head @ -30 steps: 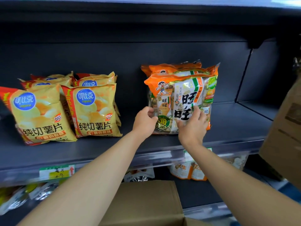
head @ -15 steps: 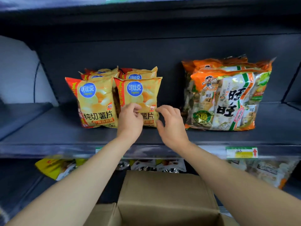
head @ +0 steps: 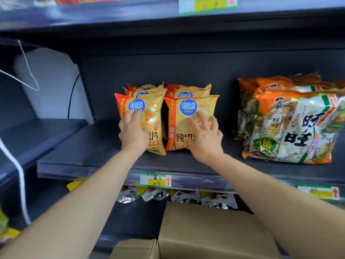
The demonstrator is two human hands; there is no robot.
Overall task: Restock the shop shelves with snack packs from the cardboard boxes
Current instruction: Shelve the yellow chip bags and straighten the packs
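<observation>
Head view, and the yellow-and-green price tag (head: 155, 180) on the shelf (head: 89, 146) lip is our marker. Right above it stand the chip packs (head: 188, 91): two rows side by side, three glossy, puffed, yellow pillow bags showing in each, six counted, all upright with crimped tops. The left hand (head: 133, 131) lies flat on the front left pack (head: 153, 109), fingers straight and released, tips at the blue round logo. The right hand (head: 204, 139) spreads wide across the front right pack (head: 205, 105), fingers loose, gripping nothing. Up and right of the tag, well apart from the chips, sit the rice-cracker bags (head: 291, 128): big, crinkly, orange-topped, partly clear film, at least three stacked back. Below the tag, a row of shiny foil pouches (head: 128, 195), four that I can make out. Lower again, one plain brown cardboard box (head: 214, 232), matte, flat flaps, and a second smaller one (head: 134, 249) beside it. Far left of the tag hangs one white rope (head: 20, 176).
</observation>
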